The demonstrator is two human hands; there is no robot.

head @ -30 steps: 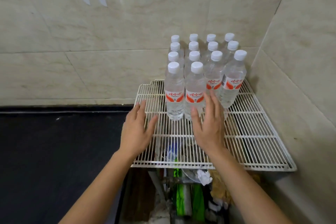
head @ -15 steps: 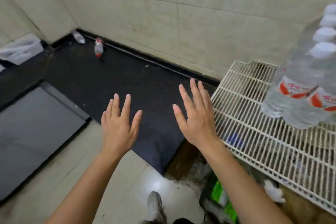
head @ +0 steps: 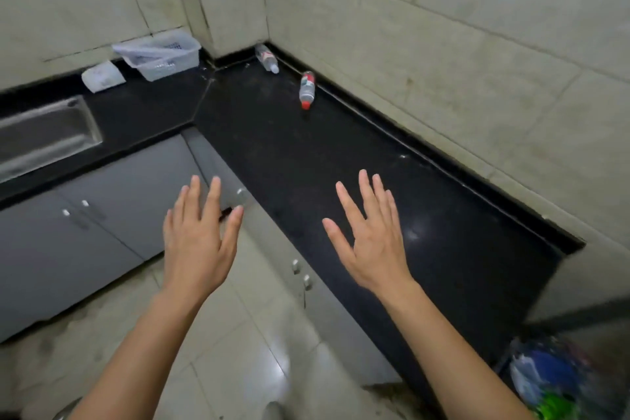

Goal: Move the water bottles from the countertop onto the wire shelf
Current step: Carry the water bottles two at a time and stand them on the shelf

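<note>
Both bare forearms are extended forward from the lower edge of the view, palms turned down and backs of the hands shown to the camera. The left hand is held flat with fingers spread and thumb splayed to the right, off the front edge of the worktop. The right hand is likewise flattened, fingers fanned and thumb pointed left, held over the worktop near its front edge. Nothing is gripped by either hand, and the two are kept well apart.
</note>
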